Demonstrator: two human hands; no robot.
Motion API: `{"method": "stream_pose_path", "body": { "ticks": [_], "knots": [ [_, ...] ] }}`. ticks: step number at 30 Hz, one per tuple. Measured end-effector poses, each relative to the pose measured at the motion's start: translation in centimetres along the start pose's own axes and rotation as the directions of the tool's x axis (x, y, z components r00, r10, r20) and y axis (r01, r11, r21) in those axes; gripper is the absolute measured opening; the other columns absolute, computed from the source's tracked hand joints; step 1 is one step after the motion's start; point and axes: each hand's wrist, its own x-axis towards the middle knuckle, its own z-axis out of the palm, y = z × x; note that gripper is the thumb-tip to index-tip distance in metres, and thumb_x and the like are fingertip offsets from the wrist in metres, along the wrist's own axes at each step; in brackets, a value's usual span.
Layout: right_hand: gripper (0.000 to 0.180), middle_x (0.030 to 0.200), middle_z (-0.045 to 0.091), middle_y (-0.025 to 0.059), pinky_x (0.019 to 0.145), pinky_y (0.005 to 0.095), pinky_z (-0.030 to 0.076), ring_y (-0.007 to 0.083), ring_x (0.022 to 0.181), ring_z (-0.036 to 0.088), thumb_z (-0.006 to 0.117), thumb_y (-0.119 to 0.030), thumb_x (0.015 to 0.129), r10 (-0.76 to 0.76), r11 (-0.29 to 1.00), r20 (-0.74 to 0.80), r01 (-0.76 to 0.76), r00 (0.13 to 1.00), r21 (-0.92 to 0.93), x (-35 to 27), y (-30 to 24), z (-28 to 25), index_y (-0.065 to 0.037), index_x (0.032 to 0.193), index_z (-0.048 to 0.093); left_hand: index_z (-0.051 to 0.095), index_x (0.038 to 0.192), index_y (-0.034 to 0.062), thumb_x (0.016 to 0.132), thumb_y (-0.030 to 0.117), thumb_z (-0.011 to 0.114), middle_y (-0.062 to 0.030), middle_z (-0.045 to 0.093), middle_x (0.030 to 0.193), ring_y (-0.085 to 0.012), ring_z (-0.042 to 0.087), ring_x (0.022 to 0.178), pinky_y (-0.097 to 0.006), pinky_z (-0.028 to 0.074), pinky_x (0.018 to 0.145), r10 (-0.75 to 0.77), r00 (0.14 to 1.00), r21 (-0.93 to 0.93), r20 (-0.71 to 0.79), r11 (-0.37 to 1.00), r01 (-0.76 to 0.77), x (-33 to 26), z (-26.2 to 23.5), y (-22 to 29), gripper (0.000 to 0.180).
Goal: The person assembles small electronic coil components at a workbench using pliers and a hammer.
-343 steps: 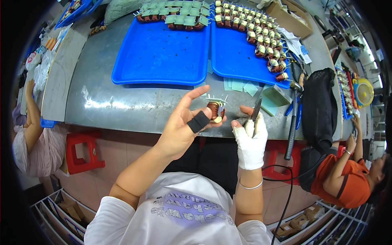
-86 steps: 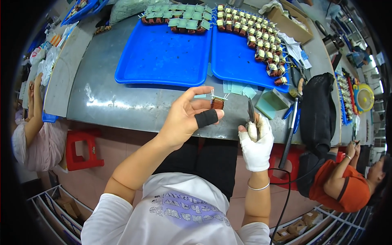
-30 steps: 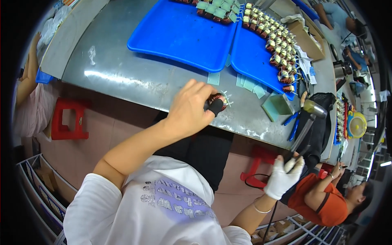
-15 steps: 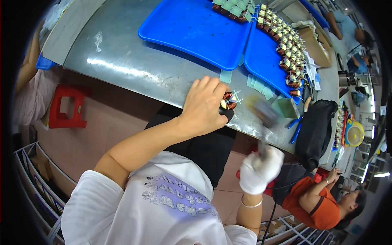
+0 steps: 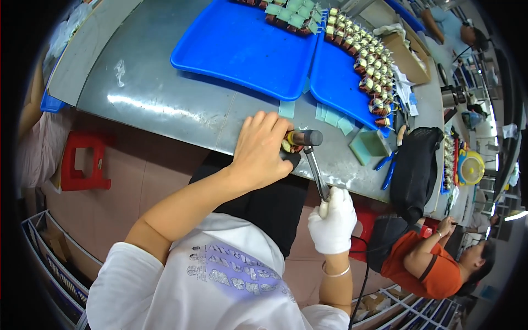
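Observation:
My bare left hand [image 5: 258,146] is at the bench's front edge, fingers closed round a copper-wound ring coil [image 5: 290,147]. Most of that coil is hidden by the hand and by the hammer above it. A black piece [image 5: 294,159] shows beside my left thumb; I cannot tell what it is. My right hand [image 5: 334,223], in a white glove, grips the metal handle of a hammer [image 5: 316,170]. The hammer's cylindrical head, dark at one end and yellowish at the other, lies over the coil, touching it or just above it.
Two blue trays [image 5: 231,71] hold rows of coils [image 5: 374,69], some topped with green squares [image 5: 297,14]. Right of my hands are a green open box [image 5: 367,147], blue-handled pliers [image 5: 389,173] and a black bag [image 5: 415,170]. A red stool [image 5: 82,162] stands left; a co-worker in orange [image 5: 421,264] sits right.
The hammer has swung left and down from beside the coil to over it. My right hand has moved up toward the bench. My left hand keeps its hold; the whole view has shifted slightly.

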Motion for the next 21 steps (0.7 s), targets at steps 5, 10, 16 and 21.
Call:
{"method": "stream_pose_path", "body": {
  "ticks": [5,10,16,21],
  "knots": [
    [0.046,0.082,0.051,0.0149,0.06,0.0387,0.047,0.0341,0.066,0.054,0.061,0.01,0.065,0.106,0.959,-0.237,-0.037,0.966,0.279,-1.1,1.7,-0.7,0.001,0.11,0.053,0.053,0.124,0.0026,0.068,0.011,0.08,-0.0111,0.062,0.104,-0.0266,0.057,0.099,-0.037,0.044,0.087,-0.008,1.0,-0.121,0.022,0.993,0.011,0.3,0.0,-0.3,0.062],
    [0.057,0.12,0.057,0.0079,0.087,0.0248,0.048,0.0124,0.1,0.056,0.064,0.015,0.076,0.638,0.603,-0.257,-0.262,0.726,0.754,-2.6,4.8,-1.3,0.001,0.129,0.047,0.045,0.133,0.0015,0.073,0.011,0.084,-0.0146,0.062,0.11,-0.0171,0.062,0.096,-0.031,0.051,0.085,-0.268,0.945,-0.67,0.189,0.668,0.324,1.4,-1.2,0.3,0.073],
    [0.063,0.116,0.055,0.0082,0.066,0.0199,0.048,0.0111,0.089,0.056,0.059,0.02,0.075,0.739,0.443,-0.104,-0.365,0.665,0.819,-1.9,8.9,-2.4,0.003,0.133,0.043,0.041,0.135,-0.001,0.074,0.006,0.083,-0.0207,0.061,0.112,-0.0214,0.065,0.1,-0.033,0.053,0.089,-0.284,0.92,-0.84,0.27,0.398,0.369,3.5,-4.0,2.0,0.074],
    [0.066,0.134,0.05,0.0137,0.074,0.0217,0.049,0.0147,0.096,0.057,0.059,0.018,0.074,0.774,0.41,-0.06,-0.426,0.631,0.807,-1.2,11.4,-0.8,0.009,0.136,0.039,0.04,0.135,-0.0018,0.074,0.001,0.082,-0.0207,0.063,0.11,-0.0215,0.066,0.1,-0.033,0.053,0.09,-0.271,0.912,-0.84,0.308,0.374,0.394,4.5,-4.5,2.6,0.075]
  ]
}}
